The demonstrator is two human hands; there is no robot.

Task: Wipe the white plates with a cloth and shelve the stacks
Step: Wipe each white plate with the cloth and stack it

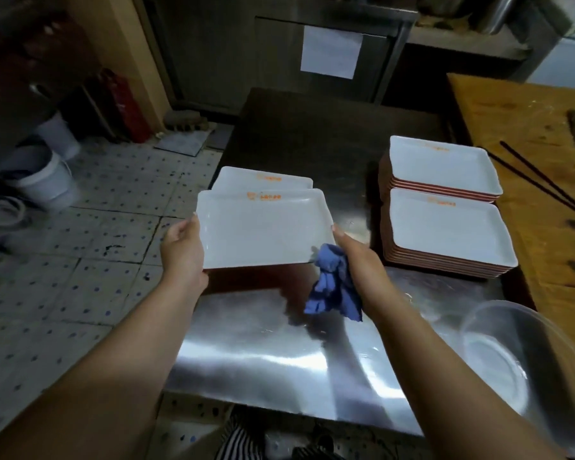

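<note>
A white rectangular plate (263, 227) with an orange logo is held level above the steel table (263, 353). My left hand (183, 250) grips its left edge. My right hand (356, 257) grips its right edge and also holds a crumpled blue cloth (332, 287) that hangs below the plate's near right corner. Behind the held plate more white plates (263, 179) lie on the table's left edge. Two stacks of white plates with brown undersides stand on the right: a near stack (445, 234) and a far stack (440, 167).
A clear plastic bowl (518, 360) sits at the table's near right corner. A wooden counter (538, 127) with dark chopsticks (545, 184) lies to the right. White buckets (44, 174) and a red extinguisher (127, 104) stand on the tiled floor at left. A steel cabinet (279, 48) stands behind.
</note>
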